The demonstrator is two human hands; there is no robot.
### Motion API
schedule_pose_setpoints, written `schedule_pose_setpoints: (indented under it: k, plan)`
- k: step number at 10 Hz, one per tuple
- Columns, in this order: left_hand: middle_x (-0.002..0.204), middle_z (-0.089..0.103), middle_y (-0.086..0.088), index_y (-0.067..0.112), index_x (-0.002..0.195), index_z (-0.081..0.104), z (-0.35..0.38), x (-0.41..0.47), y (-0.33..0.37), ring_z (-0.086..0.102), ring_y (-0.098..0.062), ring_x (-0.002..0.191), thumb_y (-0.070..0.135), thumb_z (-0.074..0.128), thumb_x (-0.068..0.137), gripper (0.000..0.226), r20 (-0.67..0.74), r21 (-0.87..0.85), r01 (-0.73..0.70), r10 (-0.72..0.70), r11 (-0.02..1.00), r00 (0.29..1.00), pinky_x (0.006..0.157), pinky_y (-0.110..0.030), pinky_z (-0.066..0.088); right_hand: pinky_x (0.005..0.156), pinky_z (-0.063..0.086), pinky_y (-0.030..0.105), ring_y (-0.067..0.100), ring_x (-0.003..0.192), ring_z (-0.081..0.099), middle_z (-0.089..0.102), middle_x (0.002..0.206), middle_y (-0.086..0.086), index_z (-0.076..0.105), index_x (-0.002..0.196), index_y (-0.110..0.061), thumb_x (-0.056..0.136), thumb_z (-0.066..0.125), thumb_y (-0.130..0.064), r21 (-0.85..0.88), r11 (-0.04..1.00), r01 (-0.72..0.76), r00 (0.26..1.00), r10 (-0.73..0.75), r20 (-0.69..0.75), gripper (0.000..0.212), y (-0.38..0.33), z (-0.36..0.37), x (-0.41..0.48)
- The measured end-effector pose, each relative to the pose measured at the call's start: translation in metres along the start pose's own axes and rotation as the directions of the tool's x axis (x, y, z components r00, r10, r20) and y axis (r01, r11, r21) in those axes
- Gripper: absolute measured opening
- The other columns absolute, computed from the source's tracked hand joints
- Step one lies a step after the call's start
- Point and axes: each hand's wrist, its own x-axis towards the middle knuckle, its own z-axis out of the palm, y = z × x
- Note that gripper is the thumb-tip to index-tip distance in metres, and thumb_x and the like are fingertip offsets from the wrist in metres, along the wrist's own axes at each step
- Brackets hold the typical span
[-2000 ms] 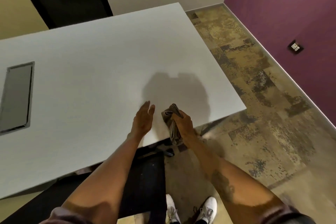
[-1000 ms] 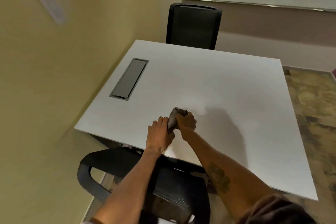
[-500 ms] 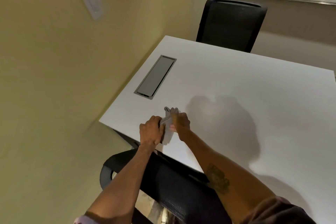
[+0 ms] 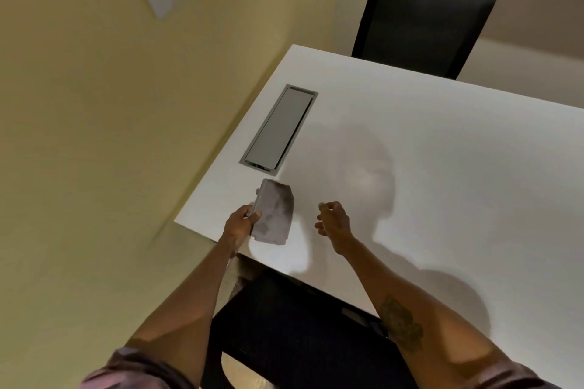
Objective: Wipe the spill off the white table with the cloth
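A folded grey cloth (image 4: 274, 211) hangs flat over the near left corner of the white table (image 4: 442, 167). My left hand (image 4: 240, 224) grips the cloth by its left edge. My right hand (image 4: 333, 219) hovers a short way to the right of the cloth, fingers loosely curled and holding nothing. I cannot make out any spill on the tabletop; only shadows of my head and arms lie on it.
A grey cable hatch (image 4: 279, 129) is set into the table just beyond the cloth. One black chair (image 4: 420, 19) stands at the far side, another (image 4: 300, 335) sits under the near edge below my arms. A yellow wall (image 4: 94, 136) runs close on the left.
My right hand has let go of the cloth and moved right. The cloth, bunched between both hands before, now hangs unfolded from my left hand. The view has swung left.
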Motion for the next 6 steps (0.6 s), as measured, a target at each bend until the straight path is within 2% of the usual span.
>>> schedule_pose_setpoints:
  k: [1,2,3,4,5,6]
  plan:
    - [0.129,0.065,-0.021,-0.002,0.135,0.059,-0.007,0.013,-0.007,0.062,-0.040,0.120,0.018,0.057,0.104,0.037,-0.011,0.110,0.053,-0.052,0.993,0.999,0.106,-0.048,0.051,0.086,0.059,0.045,0.027,0.083,0.068,0.067,0.106,0.015,0.054,0.120,-0.009,0.099,0.049,-0.032,-0.041,0.999,0.002,1.000,-0.002,0.000,0.031,0.003,0.007,0.005]
    - [0.127,0.066,-0.024,-0.002,0.127,0.062,-0.011,0.020,-0.012,0.061,-0.043,0.119,0.022,0.053,0.105,0.034,-0.088,0.291,0.093,-0.070,0.952,0.994,0.105,-0.050,0.050,0.093,0.055,0.050,0.028,0.084,0.068,0.068,0.101,0.012,0.057,0.115,-0.010,0.097,0.049,-0.032,-0.115,0.993,0.006,1.000,-0.007,-0.008,0.030,0.004,0.010,0.006]
    - [0.122,0.069,-0.021,0.003,0.121,0.065,-0.013,0.022,-0.011,0.063,-0.041,0.115,0.027,0.052,0.103,0.033,-0.130,0.441,0.140,-0.091,0.886,0.987,0.102,-0.046,0.051,0.095,0.053,0.051,0.032,0.099,0.067,0.068,0.111,0.014,0.058,0.113,-0.012,0.095,0.050,-0.031,-0.193,0.981,0.019,1.000,-0.020,-0.004,0.027,0.004,0.012,0.005]
    - [0.123,0.068,-0.017,0.007,0.115,0.065,-0.014,0.022,-0.002,0.063,-0.039,0.115,0.028,0.056,0.098,0.028,-0.174,0.536,0.194,-0.118,0.822,0.978,0.106,-0.048,0.048,0.094,0.052,0.045,0.030,0.103,0.065,0.067,0.116,0.012,0.058,0.118,-0.013,0.096,0.049,-0.031,-0.323,0.945,0.049,0.998,-0.037,0.044,0.030,-0.002,0.014,-0.001]
    - [0.141,0.058,-0.011,0.012,0.141,0.053,-0.010,0.021,0.003,0.056,-0.035,0.128,0.028,0.054,0.100,0.045,-0.230,0.611,0.144,0.001,0.778,0.973,0.110,-0.047,0.039,0.093,0.050,0.039,0.029,0.109,0.060,0.064,0.123,0.011,0.056,0.124,-0.013,0.098,0.048,-0.031,-0.422,0.901,0.101,0.993,-0.067,0.095,0.033,-0.002,0.016,-0.003]
    - [0.138,0.057,-0.012,0.011,0.141,0.053,-0.004,0.019,0.012,0.057,-0.034,0.124,0.026,0.053,0.102,0.041,-0.221,0.684,-0.020,0.233,0.729,0.947,0.102,-0.048,0.042,0.093,0.050,0.039,0.028,0.110,0.060,0.064,0.125,0.010,0.057,0.125,-0.014,0.098,0.048,-0.031,-0.452,0.883,0.128,0.991,-0.093,0.099,0.033,-0.002,0.016,-0.005]
